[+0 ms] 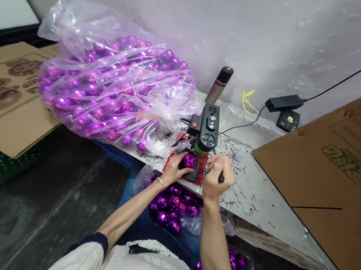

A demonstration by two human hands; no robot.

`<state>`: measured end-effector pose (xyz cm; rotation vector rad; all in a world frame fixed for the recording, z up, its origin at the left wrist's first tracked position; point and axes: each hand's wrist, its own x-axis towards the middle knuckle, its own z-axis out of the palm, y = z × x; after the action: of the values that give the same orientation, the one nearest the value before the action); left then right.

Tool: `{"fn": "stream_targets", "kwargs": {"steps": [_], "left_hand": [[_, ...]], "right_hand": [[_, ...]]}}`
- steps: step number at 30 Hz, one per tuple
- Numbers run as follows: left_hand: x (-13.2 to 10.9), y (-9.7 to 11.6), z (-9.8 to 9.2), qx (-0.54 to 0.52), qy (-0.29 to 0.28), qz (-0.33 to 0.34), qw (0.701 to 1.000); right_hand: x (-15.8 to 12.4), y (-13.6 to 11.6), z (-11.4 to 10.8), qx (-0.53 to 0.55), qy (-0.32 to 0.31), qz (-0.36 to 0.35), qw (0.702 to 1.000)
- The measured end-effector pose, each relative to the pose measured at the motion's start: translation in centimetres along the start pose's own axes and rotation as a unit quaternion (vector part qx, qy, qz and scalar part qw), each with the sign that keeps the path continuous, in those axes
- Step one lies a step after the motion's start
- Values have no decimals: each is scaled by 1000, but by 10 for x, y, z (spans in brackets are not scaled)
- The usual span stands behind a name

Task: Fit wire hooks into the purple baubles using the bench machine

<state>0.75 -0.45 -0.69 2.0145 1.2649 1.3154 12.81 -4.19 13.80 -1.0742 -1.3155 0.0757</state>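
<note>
Centre of frame: left hand (173, 167) grasps a purple ball (190, 160), fingers wrapped around its left side, pressing it in under the head of a small black machine (207, 128). Thin bracelet (160, 182) on that wrist. Right hand (216, 178) just right of the ball, clenched into a fist on a black handle (221, 177) whose tip pokes out at the fist's right edge. The ball sits between the two hands, over a red mat (199, 178) at the machine's base, on the near edge of the desk (260, 200).

The desk top is littered with dark wire-like scraps. A big clear bag of purple balls (112, 86) fills the upper left of the frame, lying on the desk against the wall. A spray can (219, 85) stands tilted just behind the machine. A power adapter (284, 102) with its cable lies at upper right, with a yellow tie (247, 101) near it. Cardboard sheet (343, 182) at right, another printed cardboard (0, 89) at left. Below the hands, bottom centre, a second bag of purple balls (173, 203) lies open in front of the person.
</note>
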Motion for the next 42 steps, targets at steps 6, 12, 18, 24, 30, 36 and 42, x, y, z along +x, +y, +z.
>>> {"fn": "stream_targets", "kwargs": {"steps": [6, 12, 18, 24, 30, 36, 42], "left_hand": [[-66, 25, -33, 43, -124, 145, 981], [-74, 22, -48, 45, -141, 125, 981], [65, -26, -78, 162, 6, -84, 983], [138, -50, -115, 306, -27, -182, 934], [149, -51, -119, 386, -86, -215, 893], [149, -51, -121, 335, -82, -235, 909], [96, -24, -127, -108, 48, -211, 970]], "right_hand": [[1, -6, -1, -3, 0, -8, 1000], [-13, 6, 0, -4, 4, -32, 999], [-15, 5, 0, -2, 5, -31, 999], [-16, 6, -1, -6, -1, -51, 999], [-16, 8, -1, -26, -13, -53, 998], [-15, 9, -3, -17, -18, -72, 997], [-15, 10, -3, -2, -22, -75, 997]]}}
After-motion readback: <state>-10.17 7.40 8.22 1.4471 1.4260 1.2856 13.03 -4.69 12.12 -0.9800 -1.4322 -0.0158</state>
